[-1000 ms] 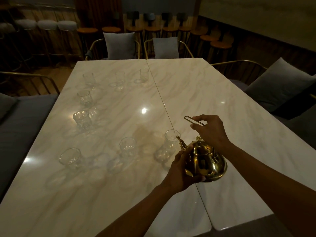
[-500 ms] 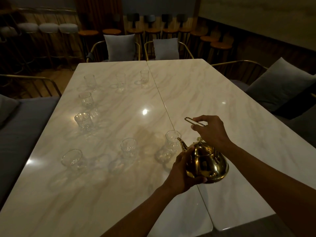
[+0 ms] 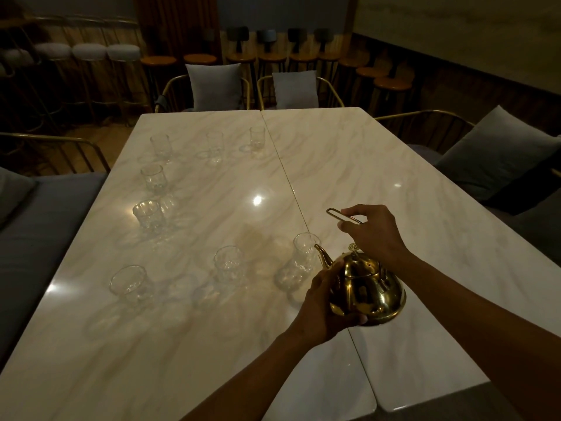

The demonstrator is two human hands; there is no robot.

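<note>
The thin wire handle (image 3: 337, 213) of a gold teapot (image 3: 367, 290) is pinched between the thumb and curled fingers of the right hand (image 3: 373, 235), and the loop is held raised above the lid. The left hand (image 3: 324, 302) is curled round the left side of the teapot's rounded body, with the thumb laid under its lower edge. The teapot is held over the near part of the marble table (image 3: 364, 153), above the seam where the two tabletops meet, and is tilted slightly to the left. Whether its base touches the table cannot be told. Its curved spout (image 3: 322, 255) is pointed up and to the left, just beside the rim of the nearest glass (image 3: 305, 250), which is stood upright on the left tabletop. No stream from the spout can be made out in the dim light.

Two more glasses (image 3: 227, 262) (image 3: 129, 281) are set in a row to the left of it. Further glasses (image 3: 148, 214) (image 3: 153, 177) are placed along the left side, and three (image 3: 160, 144) (image 3: 214, 141) (image 3: 257, 136) are lined up across the far end. Grey cushions (image 3: 217, 86) (image 3: 295, 89) are propped on the chairs beyond the table, and a row of bar stools (image 3: 270, 57) is seen behind them.
</note>
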